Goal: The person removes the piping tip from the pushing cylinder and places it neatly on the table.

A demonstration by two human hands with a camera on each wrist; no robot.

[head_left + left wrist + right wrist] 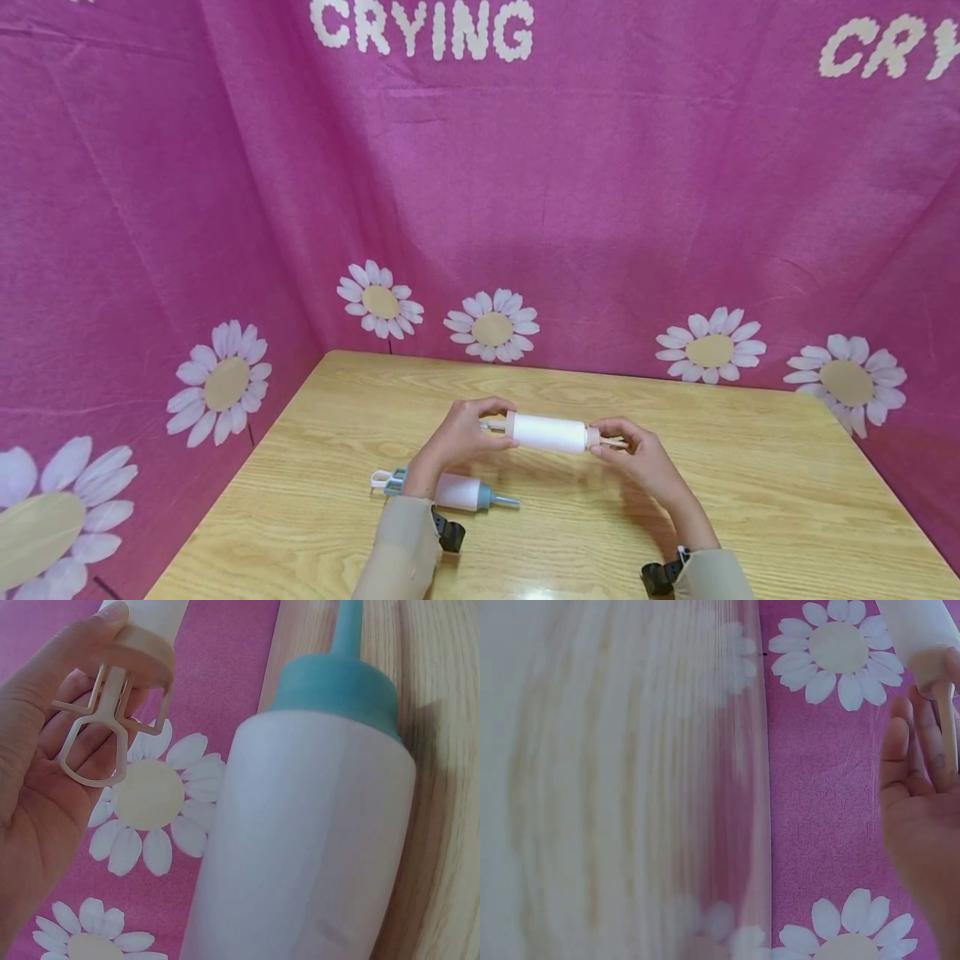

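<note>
Both hands hold up a large white plunger syringe [550, 432] with beige end caps, roughly level above the table. My left hand [468, 435] grips its handle end, thumb and fingers around the beige cap [139, 654]. A pull ring [95, 780] and side finger loops stick out over the palm. At the other end my right hand [639, 454] pinches the beige nozzle cap [930, 667], and the thin nozzle [946, 724] runs along its fingers. A second syringe [459, 492], white with blue-green ends, lies on the table under the left forearm, which hides part of it.
The wooden table [750, 467] reaches back to a pink cloth [600, 208] with daisies and lettering, which also hangs along the left side. Black wrist cameras [450, 532] sit at the cuffs of the beige sleeves [401, 542].
</note>
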